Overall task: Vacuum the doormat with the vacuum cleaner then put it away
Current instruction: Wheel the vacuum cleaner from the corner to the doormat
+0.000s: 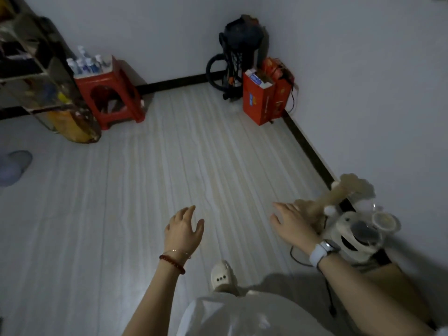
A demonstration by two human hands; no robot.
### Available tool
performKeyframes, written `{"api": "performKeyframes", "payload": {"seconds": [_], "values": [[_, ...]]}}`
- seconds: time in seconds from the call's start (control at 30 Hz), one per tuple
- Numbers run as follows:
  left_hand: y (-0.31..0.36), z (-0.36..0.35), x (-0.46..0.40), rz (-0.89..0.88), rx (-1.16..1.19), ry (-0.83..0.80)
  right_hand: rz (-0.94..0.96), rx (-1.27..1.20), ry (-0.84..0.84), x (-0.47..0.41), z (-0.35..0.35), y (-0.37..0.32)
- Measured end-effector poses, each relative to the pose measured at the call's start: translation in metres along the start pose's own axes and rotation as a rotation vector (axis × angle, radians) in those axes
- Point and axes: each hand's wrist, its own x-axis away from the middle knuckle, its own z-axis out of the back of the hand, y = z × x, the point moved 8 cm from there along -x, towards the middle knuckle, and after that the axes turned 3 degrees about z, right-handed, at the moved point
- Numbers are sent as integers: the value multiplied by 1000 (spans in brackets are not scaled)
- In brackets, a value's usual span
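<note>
Both hands, left and right, are hanging released, grasping nothing. The vacuum is probably heavy and rigid; its top handle is looking the best hold.

This was a dim room in a home, to judge by the red plastic stool against the wall; bottles stood on it, a cluttered shelf left of it, slippers nearer the camera.
</note>
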Motion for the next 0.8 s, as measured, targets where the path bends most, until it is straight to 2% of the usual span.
{"api": "performKeyframes", "payload": {"seconds": [0.2, 0.4, 0.53, 0.6, 0.7, 0.8], "values": [[39, 54, -178, -67, -23, -27, 24, -69, 14, -156, 61, -53], [85, 44, -355, -131, -12, -125, -39, -133, 5, -327, 85, -41], [120, 74, -486, -101, -4, -135, -32, -141, -20, -467, 125, -44], [142, 106, -553, -104, -16, -114, 20, -104, 7, -539, 157, -59], [167, 164, -644, -103, 15, 11, 67, -51, 19, -641, 201, -91], [170, 199, -721, -70, 33, 73, 119, -41, -6, -735, 223, -125]]}}
